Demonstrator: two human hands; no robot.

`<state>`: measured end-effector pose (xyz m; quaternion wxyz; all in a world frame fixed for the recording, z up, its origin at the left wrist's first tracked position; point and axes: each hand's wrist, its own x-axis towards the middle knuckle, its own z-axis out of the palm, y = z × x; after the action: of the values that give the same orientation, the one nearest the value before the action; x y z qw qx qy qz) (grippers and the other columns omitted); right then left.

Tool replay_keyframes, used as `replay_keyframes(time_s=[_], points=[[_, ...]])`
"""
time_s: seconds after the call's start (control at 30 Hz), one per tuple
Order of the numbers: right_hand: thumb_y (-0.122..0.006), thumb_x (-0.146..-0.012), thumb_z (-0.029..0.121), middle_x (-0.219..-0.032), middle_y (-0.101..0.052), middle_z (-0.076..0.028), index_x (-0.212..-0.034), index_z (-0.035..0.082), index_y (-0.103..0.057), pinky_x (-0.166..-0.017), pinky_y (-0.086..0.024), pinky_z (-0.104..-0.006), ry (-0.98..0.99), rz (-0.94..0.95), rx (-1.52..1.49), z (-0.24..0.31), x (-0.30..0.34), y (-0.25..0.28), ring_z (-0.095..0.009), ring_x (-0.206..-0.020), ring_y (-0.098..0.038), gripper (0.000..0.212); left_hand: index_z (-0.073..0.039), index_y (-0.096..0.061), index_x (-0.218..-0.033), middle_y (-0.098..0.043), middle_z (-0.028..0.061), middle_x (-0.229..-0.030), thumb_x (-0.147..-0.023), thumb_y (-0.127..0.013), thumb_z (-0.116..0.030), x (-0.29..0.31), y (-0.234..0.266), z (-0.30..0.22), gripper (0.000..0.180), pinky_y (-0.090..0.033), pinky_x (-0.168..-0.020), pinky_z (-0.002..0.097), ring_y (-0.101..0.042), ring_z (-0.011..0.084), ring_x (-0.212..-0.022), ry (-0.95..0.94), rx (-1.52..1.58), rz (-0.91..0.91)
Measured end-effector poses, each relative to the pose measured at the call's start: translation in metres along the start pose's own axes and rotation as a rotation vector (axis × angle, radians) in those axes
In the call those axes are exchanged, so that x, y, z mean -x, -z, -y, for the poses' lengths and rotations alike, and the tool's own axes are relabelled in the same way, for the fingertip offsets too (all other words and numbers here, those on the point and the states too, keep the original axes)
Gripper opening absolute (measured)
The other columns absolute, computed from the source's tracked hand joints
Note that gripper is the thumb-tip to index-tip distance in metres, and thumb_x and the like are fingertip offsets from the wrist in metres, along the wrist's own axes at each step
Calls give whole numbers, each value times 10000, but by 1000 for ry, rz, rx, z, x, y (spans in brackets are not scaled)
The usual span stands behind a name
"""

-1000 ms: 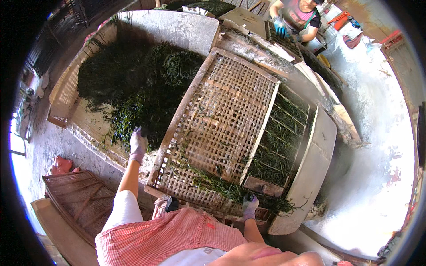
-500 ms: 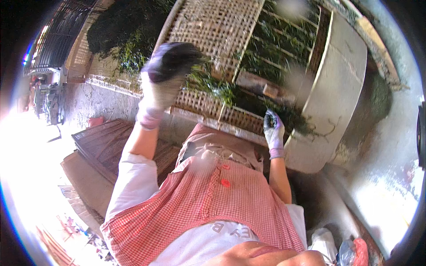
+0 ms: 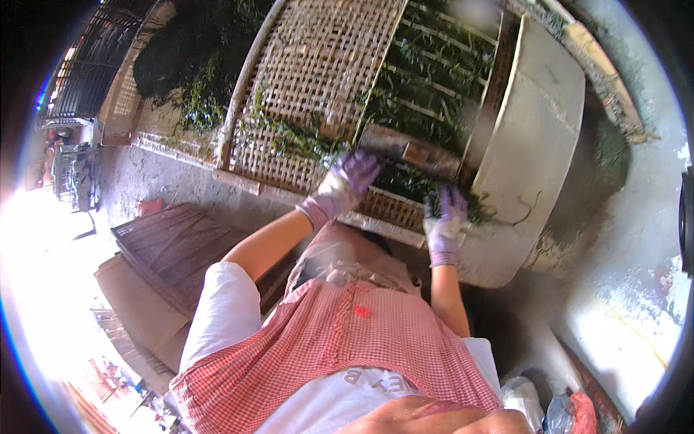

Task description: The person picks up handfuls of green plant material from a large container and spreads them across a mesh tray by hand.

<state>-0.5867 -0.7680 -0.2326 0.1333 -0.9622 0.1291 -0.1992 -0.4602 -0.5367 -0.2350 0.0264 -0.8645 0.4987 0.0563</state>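
Note:
My left hand [image 3: 345, 182], in a purple and white glove, rests its stretched fingers at the left end of a strip of dark green, leafy strands [image 3: 405, 179]. At the strip's right end my right hand [image 3: 447, 223], gloved the same way, has its fingers out over the strands. Beneath lies a woven bamboo tray [image 3: 296, 79] with an open square weave. Sparse green strands trail over its left part. A small wooden block on a dark board [image 3: 418, 153] sits just beyond the strip. Farther back, rows of green strands [image 3: 434, 69] lie between pale slats.
A big dark green heap [image 3: 191, 54] lies at the far left. A pale panel [image 3: 531, 137] with a few loose strands stands right of the tray. Brown slatted panels [image 3: 177, 242] lean at my left. Plastic bags [image 3: 575, 414] lie at the lower right, near the wall.
My left hand has swung down and right from above the tray's left side to the strip. My right hand's fingers have spread from a curled grip. The view has shifted slightly.

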Motion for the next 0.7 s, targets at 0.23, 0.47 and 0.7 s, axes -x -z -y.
replay_keyframes(time_s=[0.23, 0.47, 0.7], points=[[-691, -666, 313, -1100, -616, -32, -1043, 201, -665, -941, -369, -490, 125, 322, 107, -58, 17, -59, -281, -1073, -514, 394, -73, -402, -1340, -366, 124, -1422, -841, -426, -257, -20, -49, -3, 532, -271, -1073, 449, -371, 290, -1294, -221, 47, 87], [-769, -555, 305, -1181, -546, 3, -1110, 232, -591, -981, -336, -474, 62, 624, 118, -46, 0, -62, -257, -1110, -470, 587, -90, -451, -1311, -416, 112, -1386, -749, -557, -266, -4, -72, 15, 598, -300, -1071, 433, -392, 279, -1282, -220, 183, -89], [-686, -643, 269, -1120, -576, -13, -1055, 214, -605, -874, -379, -467, 133, 453, 67, -58, 15, -66, -250, -1030, -517, 424, -154, -415, -1336, -401, 87, -1401, -832, -474, -348, -15, -100, 24, 543, -368, -1002, 468, -417, 284, -1261, -415, 144, 66]])
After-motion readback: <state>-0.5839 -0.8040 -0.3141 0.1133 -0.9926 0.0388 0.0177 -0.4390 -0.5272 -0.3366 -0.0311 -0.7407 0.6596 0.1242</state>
